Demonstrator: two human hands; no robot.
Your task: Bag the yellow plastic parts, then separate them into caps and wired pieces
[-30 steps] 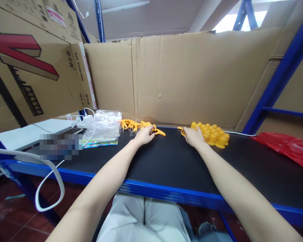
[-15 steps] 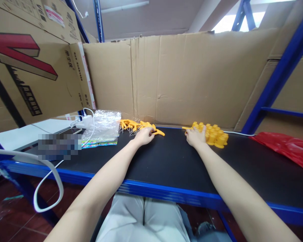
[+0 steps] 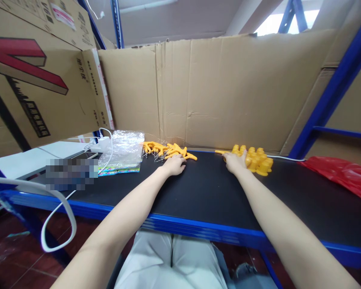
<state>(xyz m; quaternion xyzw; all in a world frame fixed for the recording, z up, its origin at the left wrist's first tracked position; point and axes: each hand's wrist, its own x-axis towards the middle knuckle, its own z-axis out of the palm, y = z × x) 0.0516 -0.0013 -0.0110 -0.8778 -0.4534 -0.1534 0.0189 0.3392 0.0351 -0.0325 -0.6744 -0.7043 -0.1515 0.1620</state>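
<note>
At the back of the black tabletop lies a heap of slim orange-yellow branching pieces (image 3: 156, 148) with small metal chains. My left hand (image 3: 175, 165) rests just in front of the heap, palm down with its fingers loosely bent, and nothing shows in it. One long orange-yellow piece (image 3: 191, 156) sticks out beyond its fingertips. My right hand (image 3: 237, 161) reaches to the left side of a cluster of yellow cup-shaped pieces (image 3: 260, 161), fingers spread against them; its undersides are hidden. A slim yellow end (image 3: 219, 152) juts out left of that hand.
Clear plastic bags (image 3: 124, 146) over a colourful packet lie left of the heap. A white charger and cable (image 3: 105, 141) sit behind them. Red plastic (image 3: 339, 174) lies at the far right. Cardboard (image 3: 228, 92) walls off the back; a blue rail (image 3: 198, 228) edges the front.
My left hand has drawn back slightly toward me from the orange-yellow pieces, uncovering more of them. My right hand has shifted slightly right against the yellow cups.
</note>
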